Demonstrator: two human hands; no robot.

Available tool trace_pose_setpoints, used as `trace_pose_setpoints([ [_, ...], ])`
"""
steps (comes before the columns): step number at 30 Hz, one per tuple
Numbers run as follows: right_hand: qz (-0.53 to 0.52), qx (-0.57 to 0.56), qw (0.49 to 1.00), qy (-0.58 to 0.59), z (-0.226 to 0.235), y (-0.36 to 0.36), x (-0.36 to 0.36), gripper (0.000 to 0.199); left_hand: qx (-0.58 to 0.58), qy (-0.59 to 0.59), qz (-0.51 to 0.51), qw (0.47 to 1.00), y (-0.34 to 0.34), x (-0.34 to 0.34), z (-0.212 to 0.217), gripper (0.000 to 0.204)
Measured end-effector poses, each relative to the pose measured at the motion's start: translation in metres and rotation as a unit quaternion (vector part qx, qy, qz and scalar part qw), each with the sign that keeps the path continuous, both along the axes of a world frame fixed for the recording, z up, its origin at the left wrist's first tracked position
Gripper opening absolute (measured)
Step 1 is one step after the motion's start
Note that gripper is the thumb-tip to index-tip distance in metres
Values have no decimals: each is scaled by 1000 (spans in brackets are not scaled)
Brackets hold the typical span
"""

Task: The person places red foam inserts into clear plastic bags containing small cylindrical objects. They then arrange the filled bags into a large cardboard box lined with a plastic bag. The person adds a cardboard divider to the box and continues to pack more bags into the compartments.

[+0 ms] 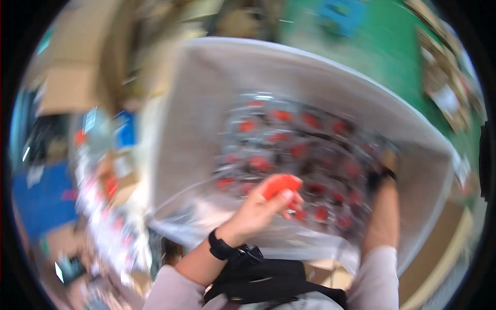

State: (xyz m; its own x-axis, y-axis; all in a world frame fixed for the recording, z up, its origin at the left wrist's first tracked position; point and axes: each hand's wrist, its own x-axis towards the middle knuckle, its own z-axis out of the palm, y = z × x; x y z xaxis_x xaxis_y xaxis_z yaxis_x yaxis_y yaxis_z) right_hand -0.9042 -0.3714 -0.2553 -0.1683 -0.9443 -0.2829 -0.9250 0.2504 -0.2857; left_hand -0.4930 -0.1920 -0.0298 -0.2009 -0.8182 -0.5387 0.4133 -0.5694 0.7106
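My left hand is closed around a bright red object, its thumb pressed along the side; blur hides what kind of thing it is. Below it, a large box with pale inner walls holds several clear, shiny pieces with red parts, laid out in rough rows. My right hand reaches down by the box's right wall, at the edge of these pieces. Its fingers are smeared and partly hidden, so any hold there is unclear. A dark band shows on each wrist.
Clear plastic film lies along the box's near side. At the left are brown cartons, a blue panel and a heap of clear and red items. Green floor and flattened cardboard lie beyond the box.
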Motion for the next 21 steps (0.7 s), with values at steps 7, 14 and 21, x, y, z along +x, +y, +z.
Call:
trace_pose_setpoints([
  [7,18,142,950,-277,-55,5,-30,61,-11,-177,332,926,139,177,118,26],
  [14,79,-15,951,-299,35,7,-16,38,114,-578,284,756,192,443,77,29],
  [21,65,174,902,-390,276,136,129,17,-131,-644,221,720,105,306,91,41],
])
